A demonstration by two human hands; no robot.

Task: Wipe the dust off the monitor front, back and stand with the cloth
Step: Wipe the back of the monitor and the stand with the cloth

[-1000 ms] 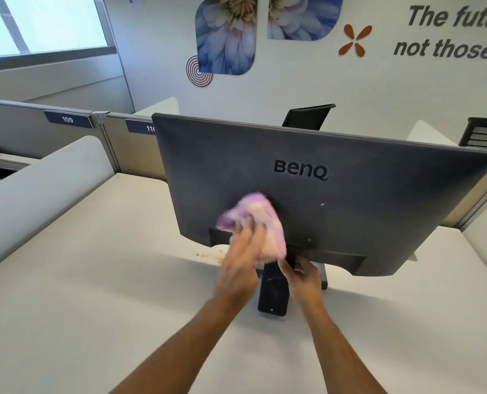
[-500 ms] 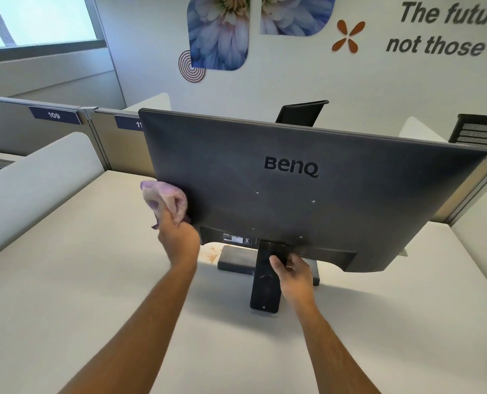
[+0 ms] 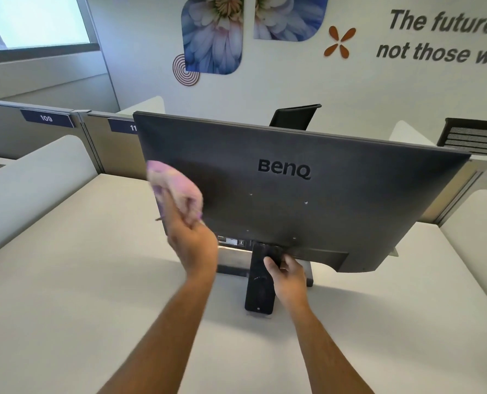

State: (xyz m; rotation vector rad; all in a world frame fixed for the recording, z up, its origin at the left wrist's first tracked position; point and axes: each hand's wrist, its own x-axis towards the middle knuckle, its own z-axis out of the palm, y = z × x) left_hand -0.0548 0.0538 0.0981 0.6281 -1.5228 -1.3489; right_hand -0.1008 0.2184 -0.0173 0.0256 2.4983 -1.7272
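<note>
Hands are splitting the work: left hand (image 3: 192, 245) is gripping the bunched pink cloth (image 3: 174, 186) against the monitor (image 3: 321, 200) back's left edge, right hand (image 3: 286, 275) is closing around the stand (image 3: 260, 288), bracing it on the table (image 3: 66, 280). Judgement: overlapping strokes, light pressure, keep bracing. No containers visible.

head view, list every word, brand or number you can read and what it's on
"BenQ": back of the monitor.
"109": blue partition tag.
"11", rest hidden behind the monitor: second partition tag.
"The future" / "not those wh", cut off by the frame: wall lettering.
Sticker under the monitor back: too small to read.
</note>
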